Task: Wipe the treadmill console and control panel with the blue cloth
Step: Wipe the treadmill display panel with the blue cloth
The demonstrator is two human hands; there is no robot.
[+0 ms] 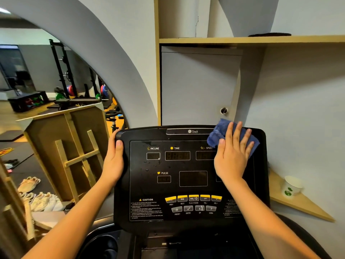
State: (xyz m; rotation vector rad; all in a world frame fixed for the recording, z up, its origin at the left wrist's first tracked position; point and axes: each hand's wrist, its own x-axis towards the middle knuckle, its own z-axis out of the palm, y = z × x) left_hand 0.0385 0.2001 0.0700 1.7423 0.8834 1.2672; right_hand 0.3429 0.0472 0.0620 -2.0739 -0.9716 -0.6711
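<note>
right hand (232,156) flat, pressing blue cloth (222,133) on console (186,184) | left hand (114,157) apparently grips edge

A black treadmill console (190,184) carries a crumpled blue cloth (219,134) at its upper right corner, pressed flat under the straight fingers of the right hand (232,156), while the left hand (113,159) grips the console's left edge, thumb on its face. Water droplets (158,162) dot the panel near the incline display. To the right, a triangular wooden shelf (302,204) on the wall holds a white paper cup (292,186) with green markings. Higher up, a long wooden shelf (252,39) bears a flat dark disc (269,34). On the floor at left lie several pale sneakers (40,200).
</note>
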